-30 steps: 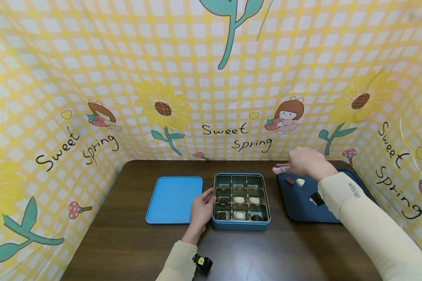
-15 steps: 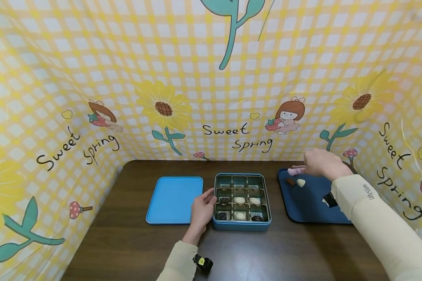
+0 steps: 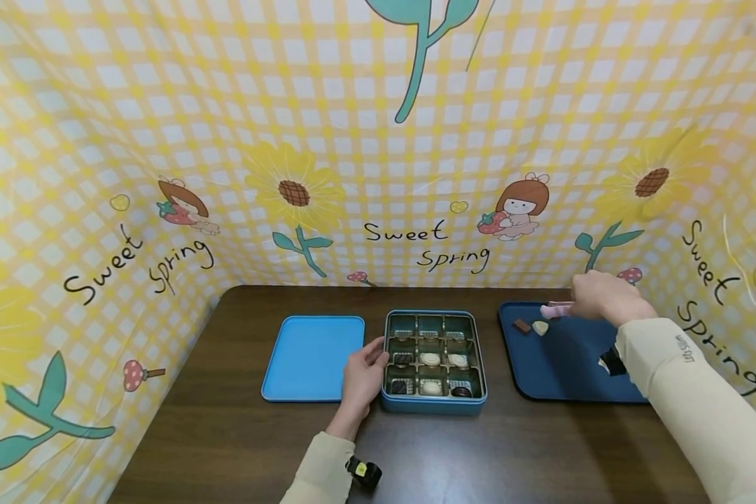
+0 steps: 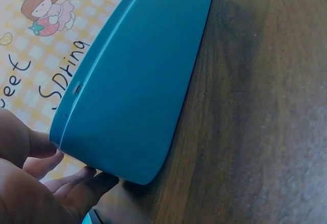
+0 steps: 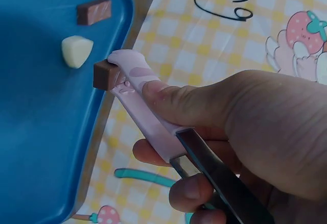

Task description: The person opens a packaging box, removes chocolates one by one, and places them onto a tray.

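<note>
My right hand (image 3: 607, 297) grips tongs (image 5: 148, 106) with pink tips, above the far side of a dark blue tray (image 3: 567, 378). In the right wrist view, a brown chocolate block (image 5: 104, 75) is pinched between the tong tips. On the tray lie another brown chocolate (image 3: 521, 325) and a white chocolate (image 3: 540, 328). My left hand (image 3: 361, 378) touches the left side of a blue tin (image 3: 433, 406), its fingertips (image 4: 104, 183) against the wall. Inside the tin is a divided gold insert; dark and white chocolates sit in its middle and front rows.
A light blue lid (image 3: 315, 357) lies flat left of the tin on the dark wooden table (image 3: 239, 448). A yellow checked cloth (image 3: 365, 161) hangs behind and at both sides, close to the table's edges.
My right hand has moved rightward over the tray with the tongs. My left hand stays at the tin, and the two chocolates on the tray keep their places.
</note>
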The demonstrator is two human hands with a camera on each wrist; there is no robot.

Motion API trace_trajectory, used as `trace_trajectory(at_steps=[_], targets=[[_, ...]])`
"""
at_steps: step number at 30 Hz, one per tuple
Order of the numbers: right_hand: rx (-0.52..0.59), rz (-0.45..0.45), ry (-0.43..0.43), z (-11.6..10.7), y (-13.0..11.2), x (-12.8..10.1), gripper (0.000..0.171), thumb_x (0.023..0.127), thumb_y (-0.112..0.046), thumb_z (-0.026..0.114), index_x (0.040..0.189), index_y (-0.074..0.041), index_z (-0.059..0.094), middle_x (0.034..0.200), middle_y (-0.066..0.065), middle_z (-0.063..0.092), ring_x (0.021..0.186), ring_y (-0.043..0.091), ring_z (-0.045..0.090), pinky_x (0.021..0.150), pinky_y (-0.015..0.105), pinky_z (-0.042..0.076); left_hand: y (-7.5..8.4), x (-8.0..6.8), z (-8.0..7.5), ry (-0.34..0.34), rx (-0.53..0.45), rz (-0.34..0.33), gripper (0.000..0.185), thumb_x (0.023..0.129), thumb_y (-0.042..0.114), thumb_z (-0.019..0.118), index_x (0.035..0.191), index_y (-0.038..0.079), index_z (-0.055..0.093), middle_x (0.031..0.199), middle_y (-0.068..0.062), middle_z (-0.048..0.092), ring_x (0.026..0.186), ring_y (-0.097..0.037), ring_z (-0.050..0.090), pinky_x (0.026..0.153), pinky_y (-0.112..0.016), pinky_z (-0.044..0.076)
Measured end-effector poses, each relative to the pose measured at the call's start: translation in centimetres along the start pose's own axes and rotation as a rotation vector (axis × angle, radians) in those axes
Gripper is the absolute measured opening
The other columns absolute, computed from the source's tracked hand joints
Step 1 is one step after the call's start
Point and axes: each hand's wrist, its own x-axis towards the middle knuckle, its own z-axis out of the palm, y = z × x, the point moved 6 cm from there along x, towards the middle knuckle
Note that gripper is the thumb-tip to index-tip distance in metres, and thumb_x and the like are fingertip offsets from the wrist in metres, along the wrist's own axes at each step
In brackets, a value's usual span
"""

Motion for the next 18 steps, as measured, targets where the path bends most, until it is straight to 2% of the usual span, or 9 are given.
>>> trace_trajectory(at_steps=[7,13,18], targets=[[-0.004,0.032,-0.021,1.0,1.5,0.1,0.045,0.091,-0.036,0.076,0.107,0.004,0.067,0.093,0.015,0.065,0.076,0.027,0.057,0.062,0.044,0.046,0.1,0.0,0.0,-0.002,0.006,-0.004,0.036,0.102,0.014,0.062,0.138,0.014,0.064,0.131,-0.019,0.065,0.122,-0.035,0.061,0.095,-0.054,0.052],[0.006,0.049,-0.038,1.8,2.1,0.0,0.036,0.089,-0.032,0.078,0.102,0.001,0.07,0.092,0.015,0.065,0.077,0.029,0.056,0.063,0.045,0.048,0.0,0.1,0.1,0.0,0.001,-0.004,0.036,0.101,0.013,0.062,0.137,0.014,0.065,0.13,-0.019,0.066,0.123,-0.034,0.061,0.096,-0.054,0.052],[0.017,0.063,-0.055,2.4,2.4,-0.1,0.028,0.091,-0.029,0.076,0.095,-0.003,0.07,0.083,0.009,0.06,0.072,0.027,0.053,0.06,0.042,0.044,0.1,0.1,0.0,-0.003,0.006,0.008,0.036,0.101,0.013,0.062,0.137,0.013,0.065,0.13,-0.019,0.066,0.122,-0.035,0.062,0.094,-0.053,0.052]])
